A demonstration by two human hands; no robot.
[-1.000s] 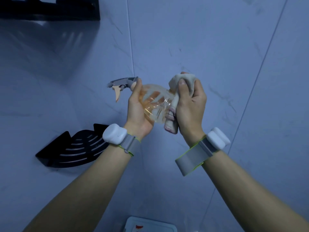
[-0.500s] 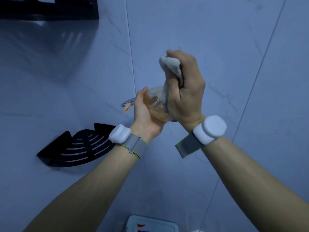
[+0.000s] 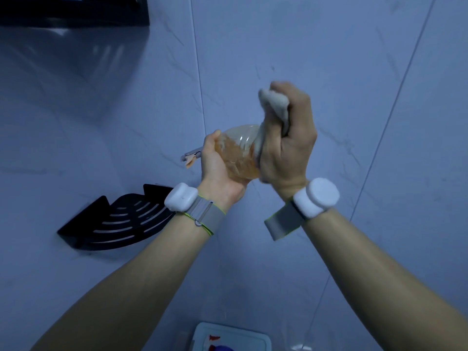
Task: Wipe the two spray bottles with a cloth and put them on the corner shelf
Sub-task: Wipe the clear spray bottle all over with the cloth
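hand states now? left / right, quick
Left hand: closed, fingers wrapped around the spray bottle near its neck.
Right hand: closed, gripping the cloth and pressing it against the bottle.

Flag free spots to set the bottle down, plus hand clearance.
Lower corner shelf: slatted top bare up to both walls, right tip behind left wristband. Open air from shelf to nozzle. Crowded: left hand, right hand and cloth on spray bottle.
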